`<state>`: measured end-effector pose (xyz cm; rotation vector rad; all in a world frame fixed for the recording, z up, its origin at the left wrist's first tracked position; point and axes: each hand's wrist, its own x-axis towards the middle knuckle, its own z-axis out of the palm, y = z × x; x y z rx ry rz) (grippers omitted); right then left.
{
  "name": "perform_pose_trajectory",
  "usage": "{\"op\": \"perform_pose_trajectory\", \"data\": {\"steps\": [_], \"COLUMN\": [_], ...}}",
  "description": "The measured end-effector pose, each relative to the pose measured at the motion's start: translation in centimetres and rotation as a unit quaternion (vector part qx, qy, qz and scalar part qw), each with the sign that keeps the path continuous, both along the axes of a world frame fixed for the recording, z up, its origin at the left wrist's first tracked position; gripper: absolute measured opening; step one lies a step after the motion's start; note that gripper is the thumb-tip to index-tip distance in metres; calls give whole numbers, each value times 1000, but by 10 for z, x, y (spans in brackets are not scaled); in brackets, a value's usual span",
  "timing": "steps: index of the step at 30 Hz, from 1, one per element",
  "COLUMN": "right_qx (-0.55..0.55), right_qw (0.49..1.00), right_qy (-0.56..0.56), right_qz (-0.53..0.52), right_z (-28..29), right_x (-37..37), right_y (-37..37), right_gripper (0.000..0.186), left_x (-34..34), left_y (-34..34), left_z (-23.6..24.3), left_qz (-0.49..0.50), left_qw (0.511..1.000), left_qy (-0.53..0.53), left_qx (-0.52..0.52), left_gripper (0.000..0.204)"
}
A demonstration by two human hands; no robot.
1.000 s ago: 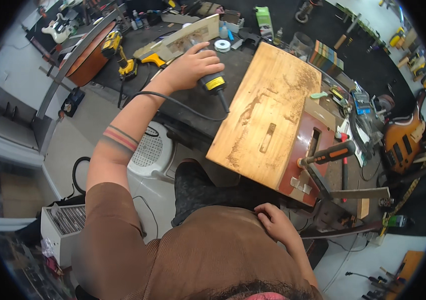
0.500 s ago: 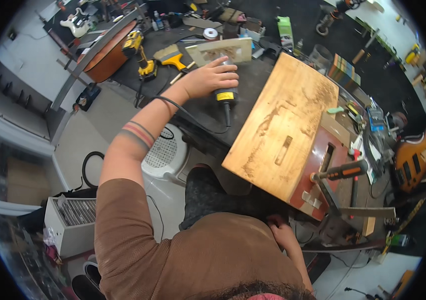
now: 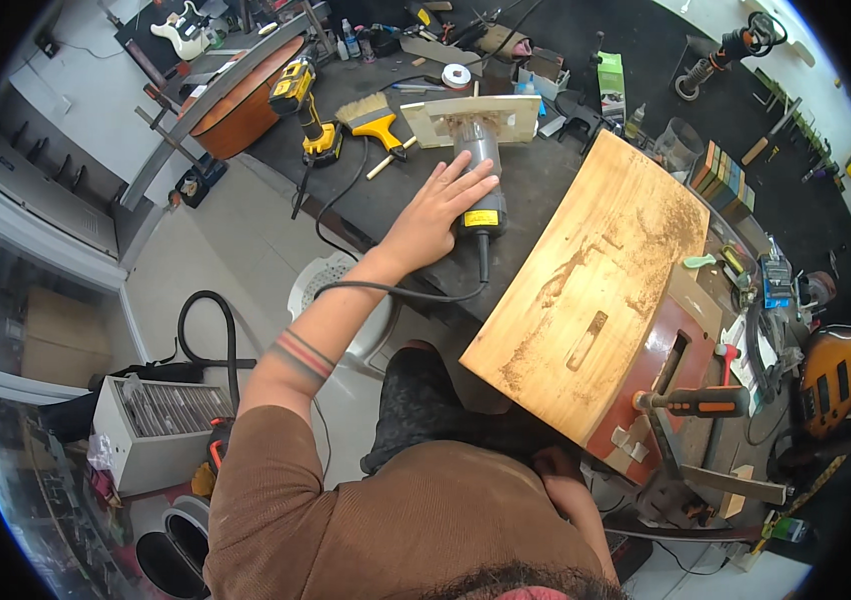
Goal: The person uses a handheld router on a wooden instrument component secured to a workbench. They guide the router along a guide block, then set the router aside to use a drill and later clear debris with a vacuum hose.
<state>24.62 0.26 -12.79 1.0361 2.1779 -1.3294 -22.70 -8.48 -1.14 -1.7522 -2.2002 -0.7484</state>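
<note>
My left hand (image 3: 446,212) lies against a corded trim router (image 3: 486,185) resting on its side on the dark bench. Its fingers are stretched out across the grey body, not wrapped round it. A pale flat base plate (image 3: 426,121) stands upright at the router's far end. The black cord (image 3: 396,291) loops back across my left forearm. Low by my lap is my right hand (image 3: 556,464), in shadow with its fingers mostly hidden. To the right of the router, a light wooden board (image 3: 556,290) with a slot and patches of brown sawdust lies over a reddish piece (image 3: 638,413).
A yellow cordless drill (image 3: 318,125) and a wide yellow-handled brush (image 3: 374,122) stand left of the router. A clamp (image 3: 691,402) with a black and orange handle grips at the right bench edge. A white stool (image 3: 331,290) is below; guitars hang or lie around.
My left hand has slid back toward me along the router, and its curled fingers have straightened. The whole view has shifted slightly. My right hand stays by my lap.
</note>
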Motion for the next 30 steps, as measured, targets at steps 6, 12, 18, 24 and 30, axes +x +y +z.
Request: {"op": "perform_pose_trajectory", "data": {"steps": [6, 12, 18, 24, 30], "right_qx": [19, 24, 55, 69, 8], "right_qw": [1000, 999, 998, 996, 991], "right_qy": [1, -6, -24, 39, 115], "right_qz": [-13, -36, -28, -29, -75], "right_z": [-7, -4, -18, -16, 42], "right_x": [-2, -3, 3, 27, 22], "right_y": [5, 3, 2, -3, -32], "right_gripper": [28, 28, 32, 34, 30], "left_x": [56, 126, -16, -216, -270], "left_y": [-43, -154, -156, -83, -73], "left_z": [-34, -46, 62, 19, 8], "left_qz": [102, -72, 53, 210, 222], "left_qw": [982, 852, 875, 794, 768], "left_qy": [-160, -404, -473, -423, -412], "left_qx": [12, -325, 92, 383, 437], "left_gripper": [86, 71, 19, 84, 44]}}
